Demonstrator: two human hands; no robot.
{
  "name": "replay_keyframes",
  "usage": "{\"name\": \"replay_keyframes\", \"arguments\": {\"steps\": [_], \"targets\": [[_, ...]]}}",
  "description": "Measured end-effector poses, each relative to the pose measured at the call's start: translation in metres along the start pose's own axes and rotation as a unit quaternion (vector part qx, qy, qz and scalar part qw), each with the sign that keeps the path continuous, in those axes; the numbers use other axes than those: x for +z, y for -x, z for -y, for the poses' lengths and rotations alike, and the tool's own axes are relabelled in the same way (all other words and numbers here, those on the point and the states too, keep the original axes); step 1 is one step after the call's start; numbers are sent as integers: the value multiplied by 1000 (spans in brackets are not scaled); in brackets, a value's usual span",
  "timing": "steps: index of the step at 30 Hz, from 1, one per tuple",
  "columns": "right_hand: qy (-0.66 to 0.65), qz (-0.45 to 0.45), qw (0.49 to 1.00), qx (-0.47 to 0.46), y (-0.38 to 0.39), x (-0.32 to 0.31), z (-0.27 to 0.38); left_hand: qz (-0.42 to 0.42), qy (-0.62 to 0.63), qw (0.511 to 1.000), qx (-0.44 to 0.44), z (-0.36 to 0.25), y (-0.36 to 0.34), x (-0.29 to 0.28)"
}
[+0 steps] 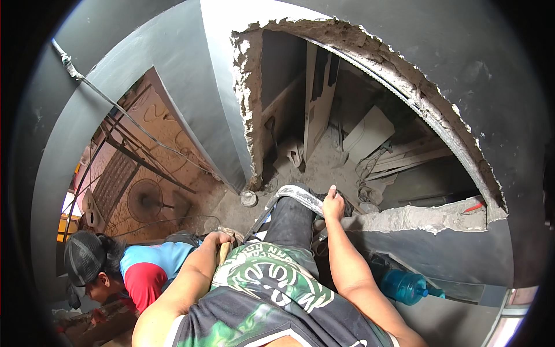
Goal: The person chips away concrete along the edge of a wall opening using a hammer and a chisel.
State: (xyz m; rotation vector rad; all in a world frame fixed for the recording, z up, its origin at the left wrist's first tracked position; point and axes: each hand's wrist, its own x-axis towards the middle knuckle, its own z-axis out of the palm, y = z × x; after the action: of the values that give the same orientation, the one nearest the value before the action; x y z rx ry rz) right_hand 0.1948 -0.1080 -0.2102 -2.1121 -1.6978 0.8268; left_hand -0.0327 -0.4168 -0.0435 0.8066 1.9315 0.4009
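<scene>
My left hand (218, 238) is closed beside my left hip, around a pale wooden handle (224, 253) that sticks out below the fist. Whatever the handle belongs to is hidden. My right hand (333, 203) is also closed, thumb up, next to my raised knee at the broken sill (416, 218) of a wall opening. Something dark shows just beyond its fingers, too unclear to name. Across my dark trouser leg (291, 222) at the knee runs a dusty whitish strap (306, 198).
A co-worker in a dark cap (87, 254) bends low at my left. Rough, chipped masonry (250, 98) edges the opening. Beyond lie boards (370, 133), rubble and cables. A fan (145, 199) stands left, below a hanging cable (133, 121). A blue water jug (404, 287) lies right.
</scene>
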Motion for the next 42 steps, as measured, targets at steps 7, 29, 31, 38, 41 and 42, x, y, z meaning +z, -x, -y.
{"name": "replay_keyframes", "arguments": {"steps": [7, 29, 31, 38, 41, 42], "targets": [[-3, -27, 1000, -10, 0, 5, 0, 16, 10, 999, -43, 48, -44, 17], [-360, 164, 862, -316, 92, 8, 65, -172, 215, 953, 130, 11, -240, -21], [-306, 412, 839, -180, 132, -21, 116, -234, 227, 926, 188, -60, -206, -34], [-454, 640, 618, -56, 137, -43, 151, -323, 274, 806, 413, -129, -146, -57], [-467, 617, 631, -56, 147, -72, 156, -171, 310, 874, 334, -118, -126, -53], [-423, 588, 687, -59, 159, -85, 167, -213, 221, 863, 402, -97, -138, -45]]}}
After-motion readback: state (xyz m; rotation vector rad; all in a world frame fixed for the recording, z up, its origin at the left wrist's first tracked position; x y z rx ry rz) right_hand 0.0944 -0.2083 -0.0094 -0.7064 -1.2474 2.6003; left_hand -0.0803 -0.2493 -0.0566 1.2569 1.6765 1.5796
